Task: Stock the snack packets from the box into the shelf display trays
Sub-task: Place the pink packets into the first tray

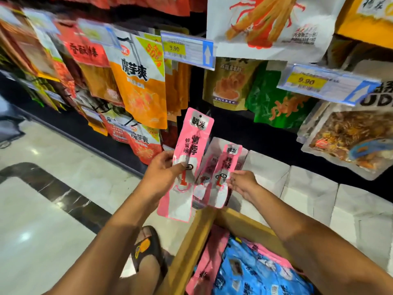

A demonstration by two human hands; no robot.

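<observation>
My left hand (pixel 164 174) grips a long pink snack packet (pixel 192 145) upright in front of the lower shelf. To its right, my right hand (pixel 241 183) pinches the front pink packet (pixel 227 165) of a small row that stands in a clear display tray (pixel 200 204). Below my arms sits an open cardboard box (pixel 191 252) with more pink packets (pixel 207 258) and blue packets (pixel 253 271) inside.
Hanging snack bags fill the pegs above: orange (pixel 140 81), green (pixel 274 103), clear (pixel 348 141). Price tags (pixel 188 50) stick out from the pegs. White boxes (pixel 310 188) line the bottom shelf to the right. My sandalled foot (pixel 146 248) stands on the tiled floor (pixel 53 188).
</observation>
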